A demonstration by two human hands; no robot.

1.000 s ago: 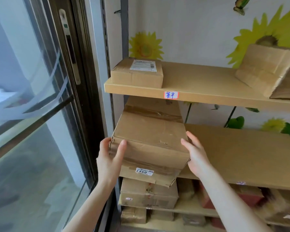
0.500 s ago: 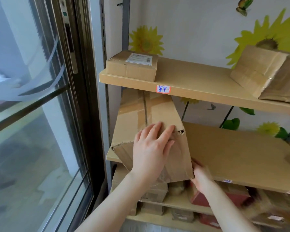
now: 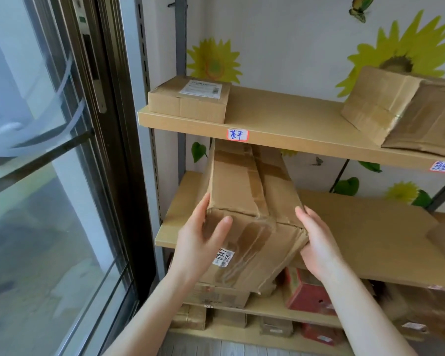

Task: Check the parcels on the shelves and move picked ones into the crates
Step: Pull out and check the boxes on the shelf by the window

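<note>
Plainly, both hands are on the long box [image 3: 252, 214], which lies lengthwise at the left end of the middle shelf [image 3: 370, 240]. Its near end sticks out past the shelf's front edge, and its far end runs back out of sight under the top shelf [image 3: 293, 119]. The left hand [image 3: 201, 242] grips the near left corner, thumb laid across the crumpled end face and fingers along the left side. The right hand [image 3: 319, 242] clasps the near right corner; its thumb and part of its fingers are hidden behind the torn cardboard, so how far they wrap cannot be told. A white label [image 3: 224, 256] on the end face reads sideways, with its smaller print too fine to read.

On the top shelf a small box [image 3: 188, 104] sits at the left end. A tilted box [image 3: 378, 98] at the right is cut off by the picture's edge. A handwritten tag [image 3: 238, 135] is stuck on that shelf's front edge. Below the middle shelf, a red box [image 3: 308, 291] and several brown parcels are partly covered by the arms and the long box. The glass door [image 3: 49, 201] fills the left side, and what lies behind it is blurred.
</note>
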